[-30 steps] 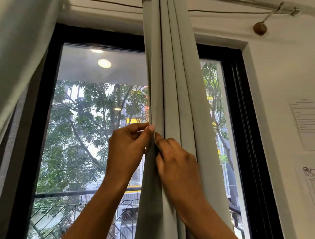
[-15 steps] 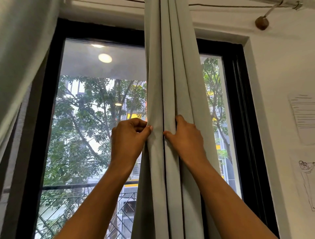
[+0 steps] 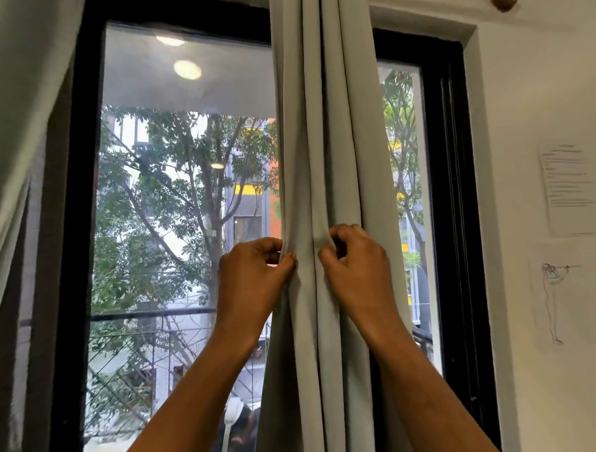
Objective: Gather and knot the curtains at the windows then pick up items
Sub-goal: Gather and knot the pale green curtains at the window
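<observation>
A pale grey curtain (image 3: 325, 135) hangs in gathered folds down the middle of a black-framed window (image 3: 80, 193). My left hand (image 3: 251, 277) pinches the curtain's left edge between thumb and fingers. Level with it, my right hand (image 3: 358, 261) grips a fold further right, fingers curled into the cloth. The two hands are a short way apart with a strip of curtain between them. A second grey curtain (image 3: 29, 113) hangs at the far left, pulled aside.
The white wall (image 3: 532, 80) on the right bears a printed sheet (image 3: 566, 187) and a line drawing (image 3: 553, 300). A wooden rod end (image 3: 503, 4) shows at the top. Trees, buildings and a balcony railing (image 3: 145, 314) lie beyond the glass.
My right hand has risen from low on the folds to level with my left and curled into a fold further right. The view has tilted down slightly.
</observation>
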